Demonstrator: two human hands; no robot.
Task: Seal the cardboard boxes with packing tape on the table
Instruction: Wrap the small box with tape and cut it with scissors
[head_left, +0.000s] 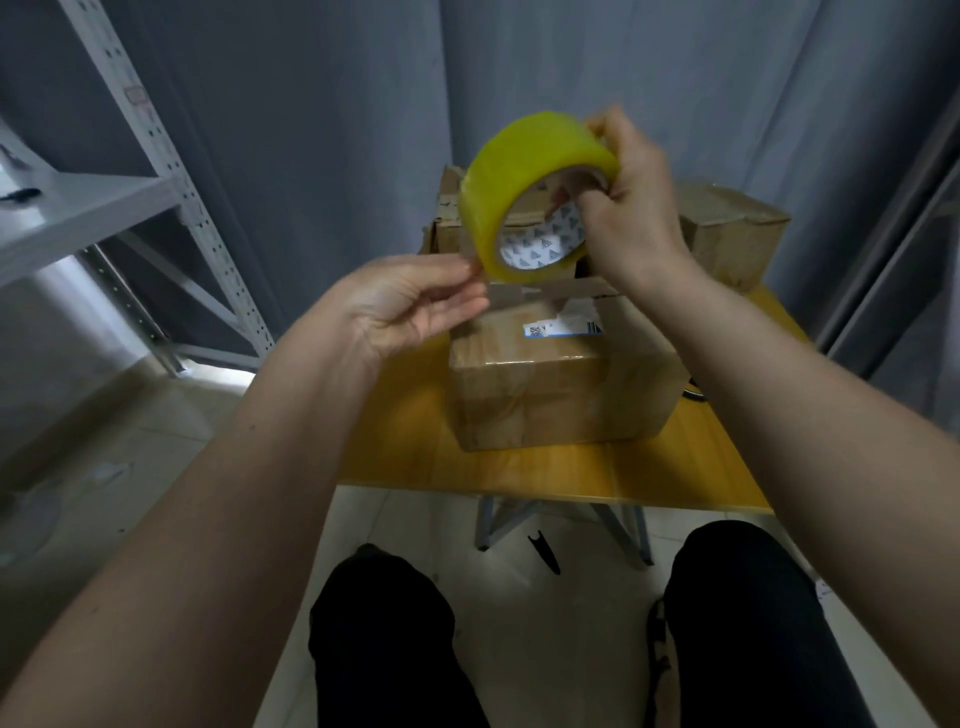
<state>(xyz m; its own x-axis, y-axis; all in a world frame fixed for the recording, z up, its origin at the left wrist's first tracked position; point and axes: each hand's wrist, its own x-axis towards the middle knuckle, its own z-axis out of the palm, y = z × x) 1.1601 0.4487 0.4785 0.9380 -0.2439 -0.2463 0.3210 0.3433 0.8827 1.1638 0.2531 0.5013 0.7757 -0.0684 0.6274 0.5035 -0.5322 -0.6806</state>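
Note:
My right hand (631, 200) grips a yellow roll of packing tape (524, 182) raised above the table, thumb inside its core. Just below the roll's lower left edge, my left hand (415, 301) pinches at the tape's loose end with thumb and fingertips. A cardboard box (561, 384) with a white label lies on the yellow table (519, 467) under both hands. Behind it stands a second box (452, 218), partly hidden by the roll, and a third box (732, 228) sits at the back right.
A grey metal shelf rack (156, 197) stands to the left. Grey curtains hang behind the table. A dark object (693, 392) peeks out at the front box's right side. A small black tool (545, 553) lies on the floor near the table's legs, by my knees.

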